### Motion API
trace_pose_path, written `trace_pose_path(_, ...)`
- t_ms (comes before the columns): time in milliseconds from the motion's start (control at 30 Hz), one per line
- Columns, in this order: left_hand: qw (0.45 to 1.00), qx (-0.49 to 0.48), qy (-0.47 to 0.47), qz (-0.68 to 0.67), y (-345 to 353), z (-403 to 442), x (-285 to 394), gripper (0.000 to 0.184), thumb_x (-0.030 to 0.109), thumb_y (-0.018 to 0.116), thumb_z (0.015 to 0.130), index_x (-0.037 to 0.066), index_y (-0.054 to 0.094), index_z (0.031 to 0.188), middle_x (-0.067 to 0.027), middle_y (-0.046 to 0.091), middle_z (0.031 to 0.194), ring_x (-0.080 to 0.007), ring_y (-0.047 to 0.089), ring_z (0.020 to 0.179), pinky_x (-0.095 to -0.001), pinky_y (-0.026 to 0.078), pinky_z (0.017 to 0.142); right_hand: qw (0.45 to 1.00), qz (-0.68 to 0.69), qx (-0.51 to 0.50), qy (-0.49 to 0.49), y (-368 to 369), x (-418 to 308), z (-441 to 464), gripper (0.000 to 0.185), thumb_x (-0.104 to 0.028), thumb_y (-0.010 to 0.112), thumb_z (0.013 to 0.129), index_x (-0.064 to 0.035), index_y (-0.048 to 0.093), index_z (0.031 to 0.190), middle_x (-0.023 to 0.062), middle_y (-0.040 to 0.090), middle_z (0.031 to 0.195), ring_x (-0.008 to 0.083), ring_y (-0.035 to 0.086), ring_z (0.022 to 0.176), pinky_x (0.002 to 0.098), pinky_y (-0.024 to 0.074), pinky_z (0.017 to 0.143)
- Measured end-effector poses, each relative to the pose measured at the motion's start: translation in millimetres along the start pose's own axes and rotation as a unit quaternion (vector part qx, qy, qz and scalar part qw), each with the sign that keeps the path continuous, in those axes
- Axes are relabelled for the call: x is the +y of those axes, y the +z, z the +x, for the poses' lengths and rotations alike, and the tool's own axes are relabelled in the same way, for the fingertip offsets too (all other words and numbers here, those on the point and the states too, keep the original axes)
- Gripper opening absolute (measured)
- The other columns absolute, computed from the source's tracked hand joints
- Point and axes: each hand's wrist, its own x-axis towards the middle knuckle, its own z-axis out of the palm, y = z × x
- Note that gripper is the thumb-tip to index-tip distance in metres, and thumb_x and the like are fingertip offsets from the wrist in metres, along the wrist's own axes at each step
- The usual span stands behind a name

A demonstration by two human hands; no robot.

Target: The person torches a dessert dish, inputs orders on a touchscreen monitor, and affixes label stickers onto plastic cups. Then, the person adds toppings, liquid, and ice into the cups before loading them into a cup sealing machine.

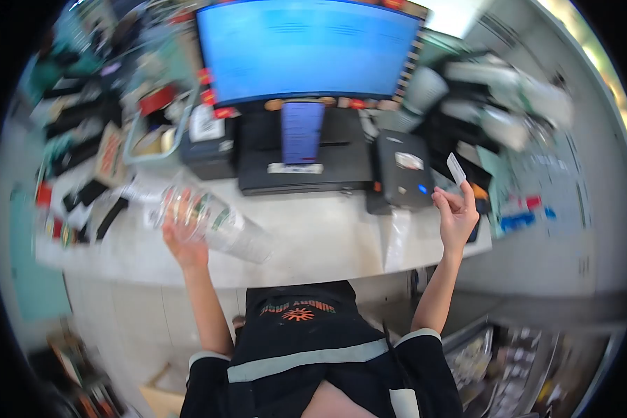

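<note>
My left hand (186,230) is closed around a clear plastic cup (235,233) with a green printed mark. The cup tilts down to the right over the white counter; I cannot tell whether more than one is nested there. Between the fingertips of my right hand (457,221), a small white label (456,168) is pinched and held up. This hand is to the right of a black label printer (403,167) showing a blue light. A strip of white label paper (397,238) hangs from the printer's front onto the counter (313,237).
A wide monitor (306,49) stands at the back, with a phone-like screen (302,132) before it on a black cash drawer (303,177). To the left are a pale basket (157,155) of tape rolls and blurred clutter. Wrapped cup stacks (501,97) lie at back right.
</note>
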Motion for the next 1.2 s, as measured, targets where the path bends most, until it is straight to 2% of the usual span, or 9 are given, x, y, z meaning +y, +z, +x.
trace_pose_path(200, 0.985, -0.155, -0.076, -0.031, 43.3, 29.0, -39.2, 0.084, 0.061, 0.046, 0.075, 0.013, 0.018, 0.137, -0.0150, 0.025, 0.138, -0.0307, 0.028, 0.125, -0.0457, 0.028, 0.098, 0.938, -0.325, 0.018, 0.118, -125.5, -10.3, -46.6, 0.063, 0.005, 0.064, 0.067, -0.0096, 0.042, 0.124, 0.0122, 0.064, 0.088, 0.0244, 0.062, 0.085, 0.0318, 0.0482, 0.076)
trace_pose_path(267, 0.971, -0.200, -0.121, -0.048, 64.2, 35.6, -56.6, 0.083, 0.060, 0.046, 0.076, 0.013, 0.018, 0.137, -0.0148, 0.023, 0.139, -0.0308, 0.025, 0.127, -0.0455, 0.025, 0.099, 0.892, -0.423, -0.037, 0.156, -154.5, -20.7, -72.5, 0.099, 0.003, 0.072, 0.054, -0.0209, 0.021, 0.136, 0.0136, 0.034, 0.134, 0.0337, 0.034, 0.121, 0.0437, 0.0319, 0.096)
trace_pose_path(333, 0.958, -0.226, -0.166, -0.057, 92.5, 34.6, -69.0, 0.082, 0.059, 0.046, 0.076, 0.013, 0.017, 0.137, -0.0149, 0.023, 0.139, -0.0306, 0.024, 0.127, -0.0455, 0.025, 0.099, 0.782, -0.522, -0.030, 0.338, -162.3, -51.5, -93.7, 0.111, -0.005, 0.078, 0.048, -0.0213, 0.014, 0.137, 0.0134, 0.017, 0.142, 0.0360, 0.017, 0.129, 0.0511, 0.0176, 0.102)
trace_pose_path(533, 0.850, -0.412, -0.308, -0.108, 167.4, 10.4, -129.8, 0.085, 0.059, 0.048, 0.075, 0.008, 0.018, 0.136, -0.0172, 0.023, 0.139, -0.0309, 0.028, 0.125, -0.0476, 0.031, 0.096, 0.833, -0.475, 0.079, 0.272, -194.5, -99.9, -179.3, 0.122, -0.025, 0.082, 0.043, -0.0201, 0.007, 0.138, 0.0144, 0.009, 0.143, 0.0350, 0.006, 0.132, 0.0543, 0.0036, 0.103)
trace_pose_path(567, 0.821, -0.442, -0.340, -0.122, 181.0, -0.5, -142.1, 0.086, 0.059, 0.049, 0.075, 0.007, 0.018, 0.136, -0.0174, 0.023, 0.138, -0.0308, 0.028, 0.125, -0.0480, 0.031, 0.096, 0.853, -0.451, 0.118, 0.233, -192.0, -113.0, -190.0, 0.099, -0.024, 0.080, 0.052, -0.0128, 0.025, 0.134, 0.0167, 0.024, 0.138, 0.0342, 0.022, 0.128, 0.0498, 0.0163, 0.103)
trace_pose_path(733, 0.654, -0.586, -0.474, -0.068, 252.6, -99.5, -148.4, 0.100, 0.069, 0.053, 0.065, 0.002, 0.024, 0.133, -0.0165, 0.030, 0.134, -0.0303, 0.036, 0.118, -0.0477, 0.032, 0.094, 0.906, -0.309, 0.257, 0.131, -174.1, -154.7, -237.7, 0.031, -0.010, 0.071, 0.064, 0.0016, 0.058, 0.090, 0.0144, 0.058, 0.107, 0.0236, 0.056, 0.095, 0.0308, 0.0412, 0.083)
trace_pose_path(900, 0.465, -0.658, -0.585, -0.088, 275.2, -194.6, -132.0, 0.103, 0.070, 0.058, 0.061, 0.015, 0.014, 0.136, -0.0216, 0.034, 0.128, -0.0372, 0.044, 0.110, -0.0501, 0.039, 0.091, 0.911, -0.017, 0.377, 0.168, -125.0, -174.8, -261.9, 0.015, 0.002, 0.065, 0.071, 0.0029, 0.060, 0.085, 0.0133, 0.059, 0.097, 0.0168, 0.056, 0.092, 0.0282, 0.0420, 0.083)
trace_pose_path(1000, 0.424, -0.675, -0.601, -0.057, 273.8, -228.2, -116.6, 0.106, 0.077, 0.055, 0.055, 0.021, 0.015, 0.136, -0.0166, 0.041, 0.123, -0.0297, 0.049, 0.107, -0.0411, 0.043, 0.087, 0.897, 0.089, 0.399, 0.170, -110.1, -174.4, -269.2, 0.014, 0.004, 0.064, 0.072, 0.0032, 0.060, 0.085, 0.0130, 0.058, 0.098, 0.0155, 0.055, 0.092, 0.0291, 0.0423, 0.084)
trace_pose_path(1200, 0.404, -0.683, -0.608, -0.037, 271.0, -250.5, -102.9, 0.108, 0.084, 0.046, 0.051, 0.025, 0.015, 0.135, -0.0162, 0.042, 0.120, -0.0293, 0.050, 0.106, -0.0441, 0.043, 0.087, 0.878, 0.101, 0.427, 0.193, -108.5, -165.7, -279.9, 0.010, 0.002, 0.065, 0.071, 0.0033, 0.062, 0.080, 0.0129, 0.058, 0.097, 0.0158, 0.056, 0.092, 0.0296, 0.0426, 0.083)
